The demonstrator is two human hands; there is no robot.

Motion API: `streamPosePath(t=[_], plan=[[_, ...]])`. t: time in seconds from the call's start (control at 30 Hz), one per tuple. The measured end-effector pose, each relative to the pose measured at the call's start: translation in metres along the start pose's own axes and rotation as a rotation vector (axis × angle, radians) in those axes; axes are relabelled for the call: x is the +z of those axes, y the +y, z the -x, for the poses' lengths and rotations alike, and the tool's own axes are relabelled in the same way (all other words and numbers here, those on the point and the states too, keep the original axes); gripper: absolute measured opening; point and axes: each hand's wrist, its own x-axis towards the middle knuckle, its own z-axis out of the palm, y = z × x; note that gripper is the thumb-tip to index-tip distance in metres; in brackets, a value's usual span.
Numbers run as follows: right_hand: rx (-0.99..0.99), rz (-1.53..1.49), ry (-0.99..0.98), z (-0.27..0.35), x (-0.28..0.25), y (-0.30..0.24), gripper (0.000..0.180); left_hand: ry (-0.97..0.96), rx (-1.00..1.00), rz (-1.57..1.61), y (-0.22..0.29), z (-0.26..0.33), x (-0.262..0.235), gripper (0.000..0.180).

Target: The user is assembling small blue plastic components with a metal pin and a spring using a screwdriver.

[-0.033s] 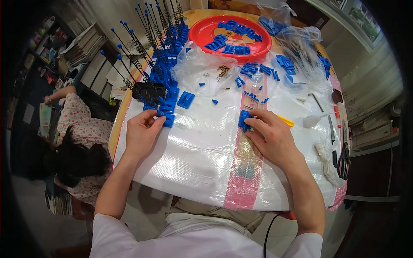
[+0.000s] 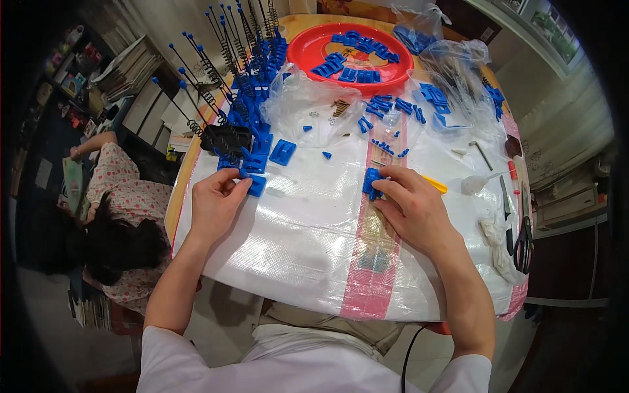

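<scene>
My left hand pinches the near edge of a blue plastic base on the left part of the table. That piece lies at the near end of a dense row of blue bases bearing upright black spring rods with blue tips. Farther right, my right hand has thumb and fingers closed on a small blue plastic part, partly covered by the fingertips. Between my hands and slightly beyond them lie another blue base and a small blue cone.
A red tray holding blue parts stands at the back. Clear plastic bags, brass screws and blue parts lie before it. At right are a yellow-handled tool, a hex key, a small white bottle and scissors. A person is at the left.
Both my hands and the blue parts keep their places. At the left, the other person's hand and the greenish thing by it have shifted slightly.
</scene>
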Motion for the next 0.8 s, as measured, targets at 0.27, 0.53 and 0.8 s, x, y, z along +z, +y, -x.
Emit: streamPosePath(t=[0.27, 0.53, 0.8], plan=[[0.023, -0.088, 0.124, -0.005, -0.005, -0.006, 0.027, -0.155, 0.383, -0.062, 0.051, 0.024, 0.016, 0.014], [0.536, -0.938, 0.040, 0.002, -0.006, -0.004, 0.026, -0.647, -0.009, 0.369, 0.096, 0.002, 0.095, 0.016], [0.665, -1.195, 0.010, 0.002, -0.007, 0.009, 0.024, -0.713, -0.111, 0.520, 0.101, -0.001, 0.130, 0.018]])
